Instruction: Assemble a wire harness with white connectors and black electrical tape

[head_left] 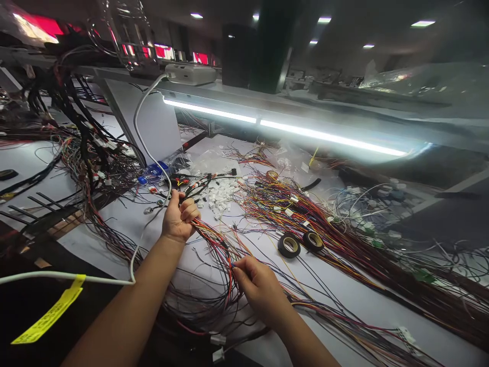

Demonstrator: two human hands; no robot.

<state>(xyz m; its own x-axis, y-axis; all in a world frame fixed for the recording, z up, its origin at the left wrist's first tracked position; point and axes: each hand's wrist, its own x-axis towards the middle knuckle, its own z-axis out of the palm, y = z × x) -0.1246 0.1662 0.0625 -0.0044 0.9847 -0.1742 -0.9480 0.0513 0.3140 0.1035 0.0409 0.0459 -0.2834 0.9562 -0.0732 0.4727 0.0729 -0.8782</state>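
Note:
My left hand is closed in a fist around a bundle of thin coloured wires on the white workbench. The bundle runs from that fist down to my right hand, which pinches the same wires between thumb and fingers. More loops of the harness sag below both hands toward the bench's near edge. Black connector leads stick out just beyond my left fist.
Two rolls of black tape lie right of my hands. A pile of small white connectors sits behind them. Masses of wire harness cover the right side, dark cable bundles the left. A white cable with a yellow tag crosses near left.

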